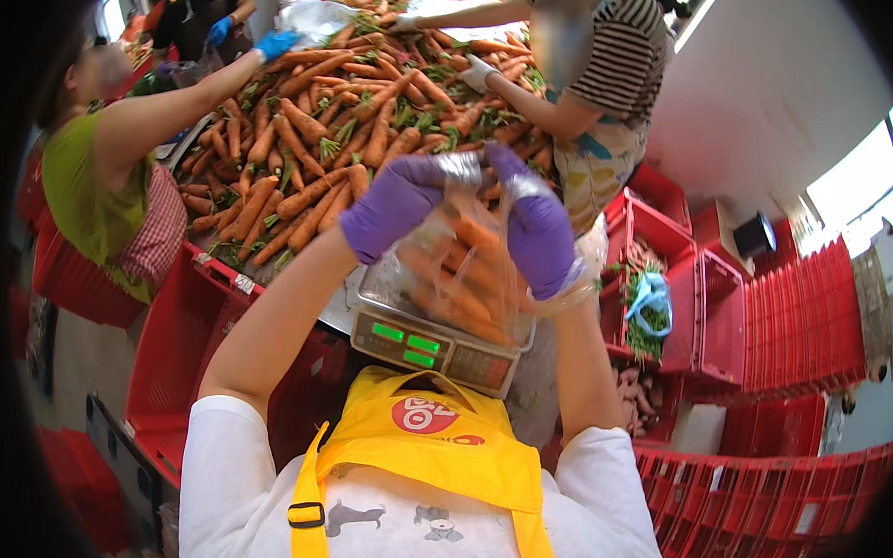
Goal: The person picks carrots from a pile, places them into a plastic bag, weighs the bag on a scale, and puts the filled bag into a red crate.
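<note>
A clear plastic bag of carrots (457, 278) hangs over or rests on the pan of a digital scale (434, 346); which of the two I cannot tell. My left hand (407, 195), in a purple glove with silvery tape on the fingers, grips the bag's top. My right hand (537, 224), gloved and taped the same way, pinches the other side of the bag's mouth. Both hands nearly meet above the carrots, and the bag is partly blurred. Green digits glow on the scale's display. Beyond my hands spreads a large heap of loose carrots (302, 144), some with green tops.
Co-workers reach into the heap: a blue-gloved hand (276, 45) at left, a white-gloved hand (478, 75) at right. Red crates (176, 362) stand at my left; more are stacked (802, 318) at right. A light-blue bag (650, 301) lies on greens in a crate.
</note>
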`<act>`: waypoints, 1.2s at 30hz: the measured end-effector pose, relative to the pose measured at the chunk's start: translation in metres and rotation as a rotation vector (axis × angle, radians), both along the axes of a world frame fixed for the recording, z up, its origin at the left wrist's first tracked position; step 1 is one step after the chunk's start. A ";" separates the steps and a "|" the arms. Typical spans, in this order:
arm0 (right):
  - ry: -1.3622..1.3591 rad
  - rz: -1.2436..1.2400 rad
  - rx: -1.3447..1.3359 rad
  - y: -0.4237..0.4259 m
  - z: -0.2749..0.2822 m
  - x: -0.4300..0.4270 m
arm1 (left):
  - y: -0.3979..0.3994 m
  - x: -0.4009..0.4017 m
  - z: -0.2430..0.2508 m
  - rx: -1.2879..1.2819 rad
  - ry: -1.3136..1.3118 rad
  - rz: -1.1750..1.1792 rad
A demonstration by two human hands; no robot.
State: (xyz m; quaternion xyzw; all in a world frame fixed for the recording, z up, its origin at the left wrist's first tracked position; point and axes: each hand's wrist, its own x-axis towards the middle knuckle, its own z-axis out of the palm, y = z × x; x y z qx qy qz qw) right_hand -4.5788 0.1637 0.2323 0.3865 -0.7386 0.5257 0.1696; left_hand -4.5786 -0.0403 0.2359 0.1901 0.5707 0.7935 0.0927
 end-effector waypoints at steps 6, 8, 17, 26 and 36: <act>0.048 -0.055 0.057 -0.021 -0.019 -0.002 | 0.007 -0.010 -0.018 -0.468 0.140 -0.124; -0.244 0.038 0.016 -0.028 -0.002 0.001 | 0.003 -0.010 -0.013 -0.443 0.181 -0.179; -0.850 -0.017 -0.852 0.016 -0.100 0.022 | 0.035 -0.010 -0.046 -1.094 0.721 0.464; -0.341 -0.132 0.252 0.044 -0.122 0.053 | -0.030 -0.031 -0.096 -1.196 0.018 0.417; -0.195 -0.123 0.334 0.037 -0.127 0.082 | -0.037 -0.079 -0.190 -0.045 -0.525 0.081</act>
